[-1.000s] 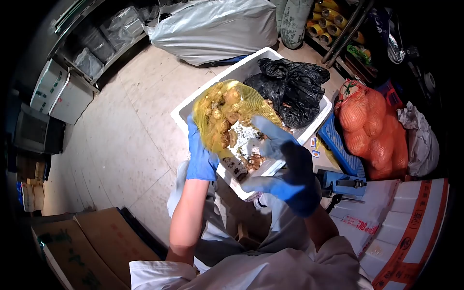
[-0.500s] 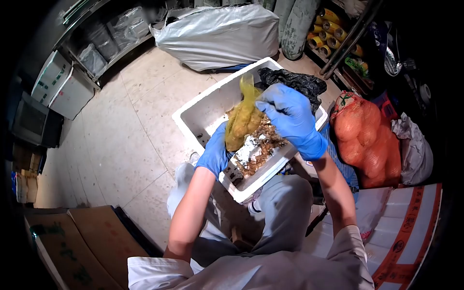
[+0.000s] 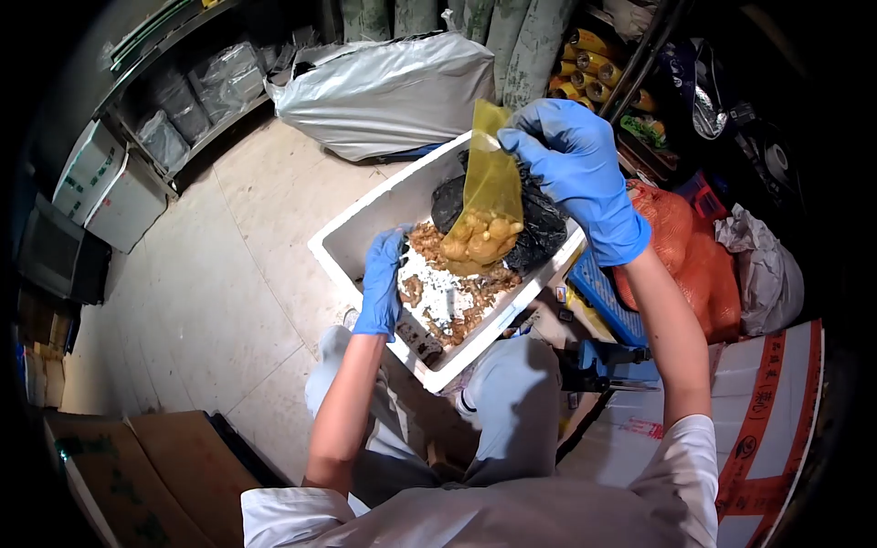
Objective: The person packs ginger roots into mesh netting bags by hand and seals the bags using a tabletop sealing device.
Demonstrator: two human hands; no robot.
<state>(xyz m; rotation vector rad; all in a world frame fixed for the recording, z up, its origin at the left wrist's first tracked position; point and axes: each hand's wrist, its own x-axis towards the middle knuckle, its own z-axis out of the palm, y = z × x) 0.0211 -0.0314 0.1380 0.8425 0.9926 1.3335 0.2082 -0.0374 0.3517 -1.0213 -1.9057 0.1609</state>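
Your raised right hand point(image 3: 580, 173) pinches the upper edge of the yellow mesh bag point(image 3: 493, 187) over the foam box point(image 3: 373, 216). Your left hand point(image 3: 380, 285) curls at the box's left side (its hold, I can't tell); the mesh bag partly hides the black plastic bag point(image 3: 543, 230) inside.

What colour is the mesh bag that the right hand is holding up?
The mesh bag is yellow, seen best in the head view.
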